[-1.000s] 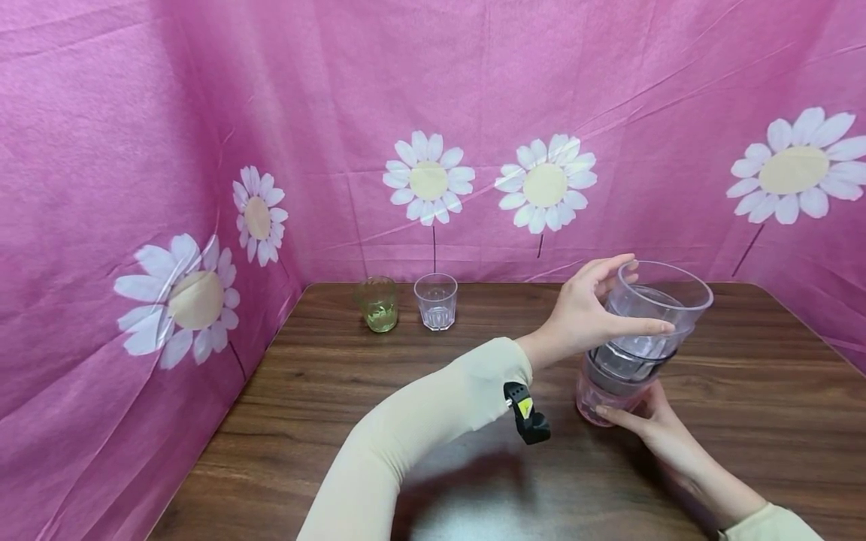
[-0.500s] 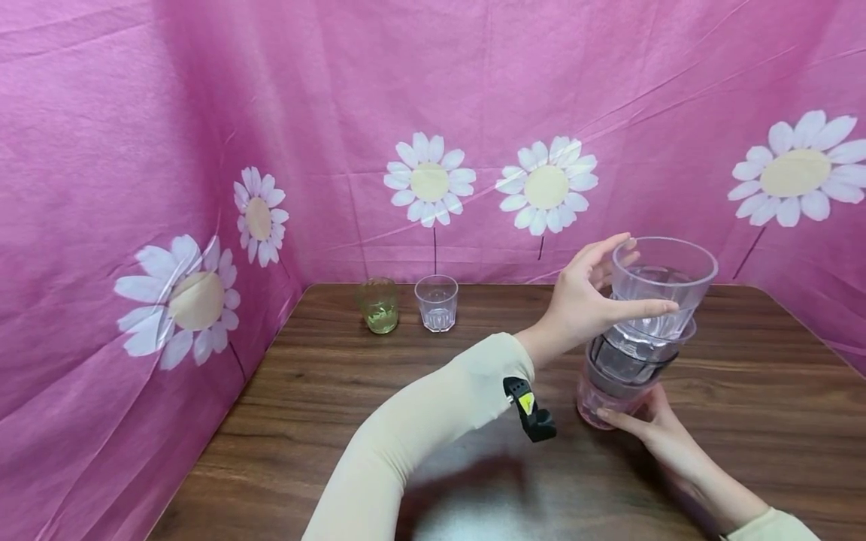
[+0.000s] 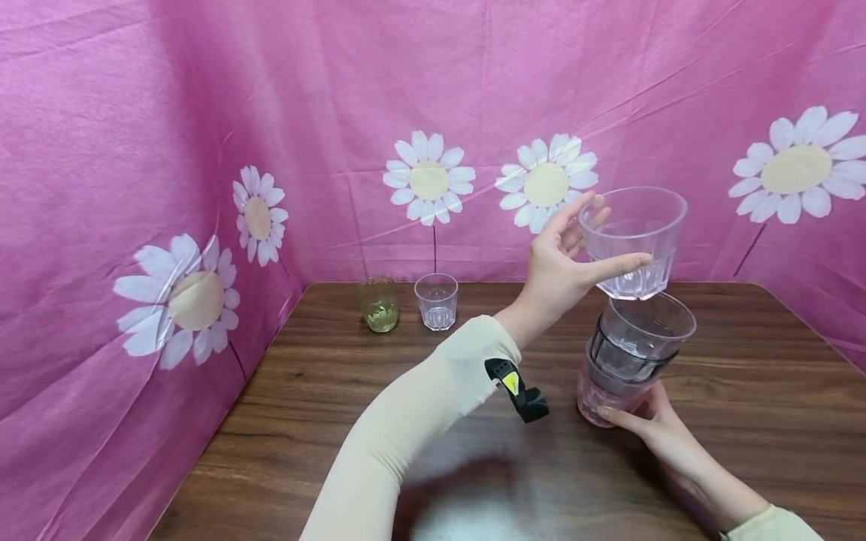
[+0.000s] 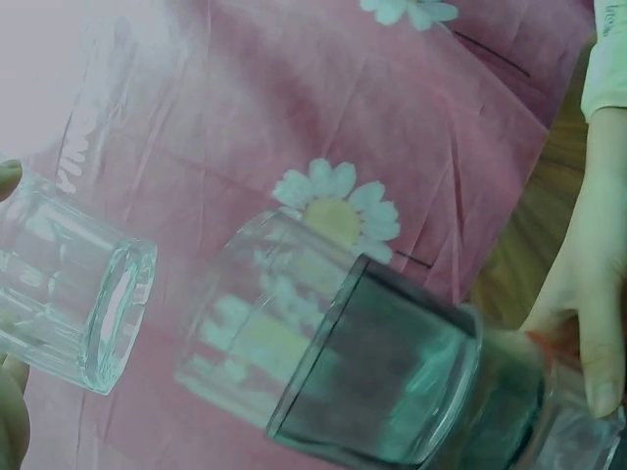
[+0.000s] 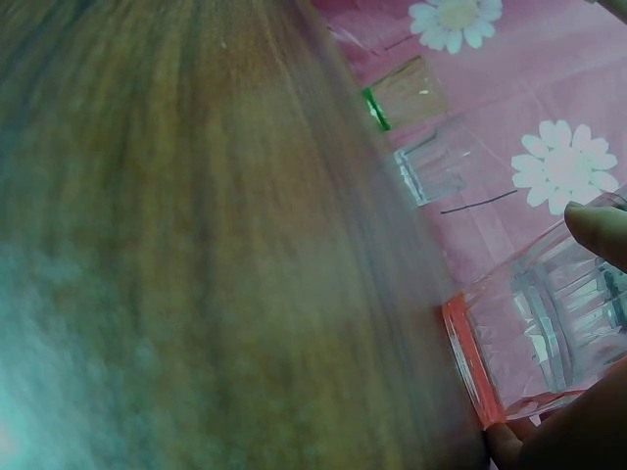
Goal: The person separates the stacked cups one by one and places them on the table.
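Note:
My left hand point(image 3: 558, 270) holds a clear tumbler point(image 3: 636, 263) between thumb and fingers, raised above a nested stack. In the left wrist view this tumbler point(image 4: 69, 289) is separated from the stack by a gap. Topmost in the stack is another clear tumbler point(image 3: 652, 319). It sits in smoky grey cups point(image 3: 612, 382), and a pink tumbler point(image 3: 595, 398) forms the bottom. My right hand point(image 3: 656, 424) grips that pink tumbler low down, thumb at the front and fingers behind it. The right wrist view shows the pink tumbler's reddish base point(image 5: 475, 362) at the table surface.
A green tumbler point(image 3: 380, 308) and a small clear tumbler point(image 3: 436, 304) stand side by side at the back left of the wooden table point(image 3: 325, 421). A pink cloth point(image 3: 325, 90) printed with daisies hangs behind and at both sides.
My left hand has pulled the upper clear tumbler up out of the stack and moved it slightly left. My right hand stays on the pink tumbler.

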`<state>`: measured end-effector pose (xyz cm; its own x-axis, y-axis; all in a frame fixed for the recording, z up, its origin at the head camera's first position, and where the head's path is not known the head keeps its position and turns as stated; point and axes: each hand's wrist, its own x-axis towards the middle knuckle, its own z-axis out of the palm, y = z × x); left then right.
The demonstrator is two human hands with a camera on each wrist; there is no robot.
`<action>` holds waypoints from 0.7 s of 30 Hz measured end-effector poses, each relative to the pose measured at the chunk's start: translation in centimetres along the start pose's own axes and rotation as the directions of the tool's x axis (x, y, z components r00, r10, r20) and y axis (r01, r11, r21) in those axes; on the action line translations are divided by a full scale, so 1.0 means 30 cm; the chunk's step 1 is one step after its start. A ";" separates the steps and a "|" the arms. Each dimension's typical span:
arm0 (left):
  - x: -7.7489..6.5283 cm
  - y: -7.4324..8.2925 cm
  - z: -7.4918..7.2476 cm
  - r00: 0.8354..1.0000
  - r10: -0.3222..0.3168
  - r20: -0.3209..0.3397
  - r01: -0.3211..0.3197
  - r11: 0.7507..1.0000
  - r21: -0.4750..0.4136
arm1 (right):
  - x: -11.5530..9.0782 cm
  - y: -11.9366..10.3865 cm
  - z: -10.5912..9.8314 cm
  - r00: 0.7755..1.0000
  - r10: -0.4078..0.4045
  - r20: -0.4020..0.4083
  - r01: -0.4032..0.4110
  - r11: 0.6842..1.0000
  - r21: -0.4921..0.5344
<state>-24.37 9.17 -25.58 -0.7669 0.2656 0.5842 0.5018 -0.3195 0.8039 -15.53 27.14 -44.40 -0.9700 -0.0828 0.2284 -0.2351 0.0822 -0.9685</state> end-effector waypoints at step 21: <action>-0.003 -0.115 -0.162 0.976 -0.059 -0.210 0.076 0.994 0.076 | -0.001 -0.002 -0.001 0.999 0.033 -0.024 -0.035 0.998 -0.049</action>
<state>-27.97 5.81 -28.96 -0.8621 0.0868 0.4993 0.4707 -0.2281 0.8523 -15.49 27.16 -44.35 -0.9785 -0.0564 0.1981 -0.2041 0.1332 -0.9699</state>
